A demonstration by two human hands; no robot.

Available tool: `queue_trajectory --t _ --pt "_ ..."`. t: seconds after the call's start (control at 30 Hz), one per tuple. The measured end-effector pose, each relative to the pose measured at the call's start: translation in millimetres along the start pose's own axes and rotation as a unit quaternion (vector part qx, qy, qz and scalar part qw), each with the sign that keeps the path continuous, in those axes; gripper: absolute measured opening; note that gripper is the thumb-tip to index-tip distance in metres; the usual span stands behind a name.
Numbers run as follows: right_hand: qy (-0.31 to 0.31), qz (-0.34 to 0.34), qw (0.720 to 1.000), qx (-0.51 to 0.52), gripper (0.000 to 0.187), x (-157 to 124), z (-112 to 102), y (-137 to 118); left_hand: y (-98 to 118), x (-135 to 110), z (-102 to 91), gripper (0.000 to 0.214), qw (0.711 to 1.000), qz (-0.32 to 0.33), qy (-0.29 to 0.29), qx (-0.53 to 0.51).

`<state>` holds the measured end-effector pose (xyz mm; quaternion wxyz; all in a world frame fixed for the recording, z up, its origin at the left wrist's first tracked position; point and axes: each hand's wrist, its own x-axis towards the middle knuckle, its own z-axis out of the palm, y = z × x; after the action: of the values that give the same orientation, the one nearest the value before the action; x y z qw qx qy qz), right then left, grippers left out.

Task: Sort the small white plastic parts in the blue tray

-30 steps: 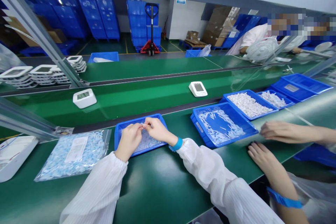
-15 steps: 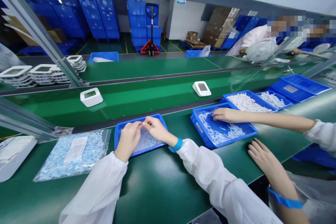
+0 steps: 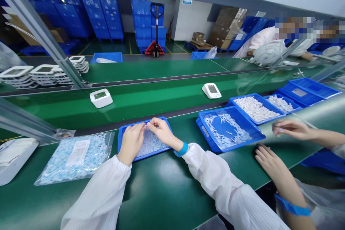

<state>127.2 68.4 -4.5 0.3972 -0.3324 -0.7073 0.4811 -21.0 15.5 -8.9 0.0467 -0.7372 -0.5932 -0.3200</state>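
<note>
Over a blue tray [image 3: 167,146] of small pale blue-white pieces [image 3: 154,141], my left hand [image 3: 133,140] and my right hand [image 3: 161,132] meet at their fingertips. Both are closed in a pinch. A tiny pale piece [image 3: 146,125] shows between the fingers, too small to identify. My right wrist wears a blue band [image 3: 182,149]. Left of the tray lies a clear bag [image 3: 98,152] full of light blue pieces, with a white label [image 3: 78,152] on it.
A co-worker's hands [image 3: 295,129] [image 3: 271,160] are at the right, beside a blue tray [image 3: 215,147] of white strips. More blue trays [image 3: 300,93] stand beyond. Two white devices with screens [image 3: 101,98] [image 3: 211,91] sit on the green belt. A white bin [image 3: 16,165] is far left.
Both white devices have shifted right along the belt. The co-worker's far hand has left the tray of strips and moved right. My hands stay nearly in place, still pinching.
</note>
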Motion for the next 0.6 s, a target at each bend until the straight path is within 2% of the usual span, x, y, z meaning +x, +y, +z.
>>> queue_trajectory --t 0.1,0.33,0.6 --pt "-0.01 0.0 1.0 -0.025 0.025 -1.1 -0.2 -1.6 0.9 0.1 -0.6 0.027 1.0 0.004 0.012 0.003" --pt "-0.067 -0.043 0.975 -0.209 0.032 -4.2 -1.0 -5.6 2.9 0.2 -3.0 0.025 0.999 0.039 0.006 0.004" --pt "-0.098 -0.054 0.959 -0.26 0.027 -6.9 -3.7 -7.5 5.0 1.5 -5.8 0.025 0.995 0.09 -0.043 0.001"
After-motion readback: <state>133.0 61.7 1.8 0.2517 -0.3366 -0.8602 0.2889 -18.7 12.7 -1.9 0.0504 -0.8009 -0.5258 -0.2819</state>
